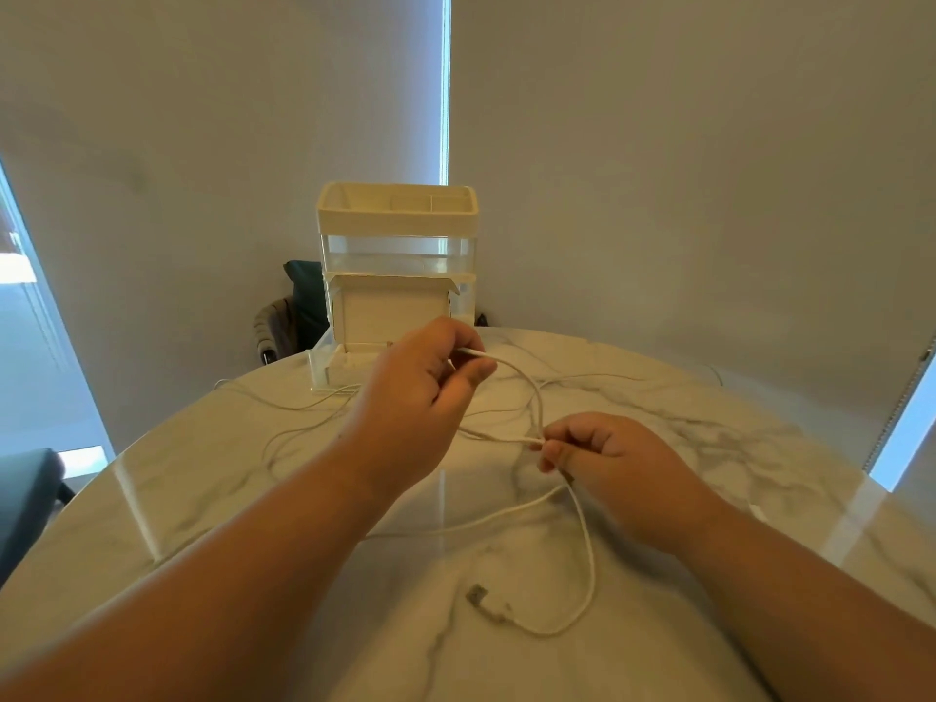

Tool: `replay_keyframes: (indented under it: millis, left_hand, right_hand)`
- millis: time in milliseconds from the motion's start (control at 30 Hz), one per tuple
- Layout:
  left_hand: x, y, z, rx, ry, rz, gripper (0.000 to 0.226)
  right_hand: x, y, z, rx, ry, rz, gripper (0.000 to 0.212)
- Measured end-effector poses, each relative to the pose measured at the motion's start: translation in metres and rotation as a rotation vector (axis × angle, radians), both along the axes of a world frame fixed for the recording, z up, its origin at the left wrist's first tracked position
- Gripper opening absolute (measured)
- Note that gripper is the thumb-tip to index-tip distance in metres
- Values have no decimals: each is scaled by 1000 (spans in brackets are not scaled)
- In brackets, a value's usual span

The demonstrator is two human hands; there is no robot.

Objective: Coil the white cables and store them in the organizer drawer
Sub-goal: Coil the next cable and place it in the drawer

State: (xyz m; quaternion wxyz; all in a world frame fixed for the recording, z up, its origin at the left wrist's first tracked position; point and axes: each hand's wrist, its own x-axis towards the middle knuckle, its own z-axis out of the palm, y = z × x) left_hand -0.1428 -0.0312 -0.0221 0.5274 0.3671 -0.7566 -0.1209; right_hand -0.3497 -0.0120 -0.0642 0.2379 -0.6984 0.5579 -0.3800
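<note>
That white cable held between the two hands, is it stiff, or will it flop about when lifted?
Probably floppy: the white cable sags in a loose loop below the right hand and arches softly toward the left hand. Likely light, since fingertip pinches alone hold it. Its free plug end may dangle and drag across the smooth marble table.

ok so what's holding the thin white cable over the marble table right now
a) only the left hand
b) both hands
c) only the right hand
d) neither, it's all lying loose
b: the left hand pinches the thin white cable up near the cream plastic organizer, and the right hand pinches it lower down, with a loop arching between them.
</note>
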Motion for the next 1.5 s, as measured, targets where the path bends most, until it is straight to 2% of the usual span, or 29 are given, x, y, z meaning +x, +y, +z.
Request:
replay_keyframes:
  millis: [67, 133, 233, 400, 500, 600, 667, 767, 800, 867, 933, 1033, 1100, 1167, 1233, 1300, 1367, 1433, 1467, 1500]
  left_hand:
    - [0, 0, 1, 42, -38, 54, 6]
    - [4, -4, 5, 168, -53, 115, 10]
    - [12, -4, 14, 268, -7, 114, 13]
    - [19, 7, 25, -23, -152, 182, 11]
    - [22, 6, 25, -230, -291, 294, 14]
    - [18, 9, 22, -280, -269, 278, 14]
    - [13, 10, 19, -207, -94, 195, 10]
    - [11, 7, 15, -127, 136, 155, 10]
    - [12, 4, 15, -125, 156, 165, 10]
    - [15, 0, 15, -94, 169, 163, 10]
    - [17, -5, 14, -42, 208, 150, 12]
    - [18, -8, 14, 64, 345, 116, 16]
    - [22, -12, 17, 177, 501, 113, 15]
    - [29, -19, 22, 368, 764, 76, 12]
    - [35, -22, 27, 535, 1103, -84, 13]
    - [42, -23, 30, 590, 1320, -250, 19]
    - [48, -24, 30, 593, 1364, -332, 20]
    - [53, -31, 26, 616, 1323, -272, 6]
    - [54, -33, 24, 656, 1314, -226, 8]
    - [56, -35, 22, 723, 1303, -197, 21]
  right_hand:
    - [1, -2, 1, -1, -111, -30, 17]
    - [-3, -2, 6, -77, -169, -82, 14]
    - [-9, -3, 15, -154, -31, -106, 8]
    - [-5, 6, 25, -248, 55, -60, 20]
    - [-1, 13, 31, -302, 172, -23, 27]
    - [-1, 12, 28, -224, 202, -20, 35]
    - [-3, 10, 23, -44, -39, 20, 40]
    - [-1, 8, 10, 310, -622, 281, 59]
    - [1, 8, 6, 356, -762, 372, 60]
    - [8, 9, 6, 358, -969, 450, 45]
    - [10, 4, 11, 353, -1047, 407, 43]
    - [2, -2, 15, 266, -928, 286, 44]
    - [-8, -4, 17, 216, -790, 262, 53]
    - [-17, -3, 18, 223, -701, 258, 54]
    - [-21, -3, 16, 277, -647, 282, 40]
    - [-21, -2, 13, 282, -498, 281, 31]
    - [-18, -2, 10, 258, -361, 265, 31]
    - [-15, -4, 8, 221, -253, 193, 33]
    - [-15, -5, 6, 196, -204, 148, 34]
    - [-14, -7, 5, 171, -164, 99, 35]
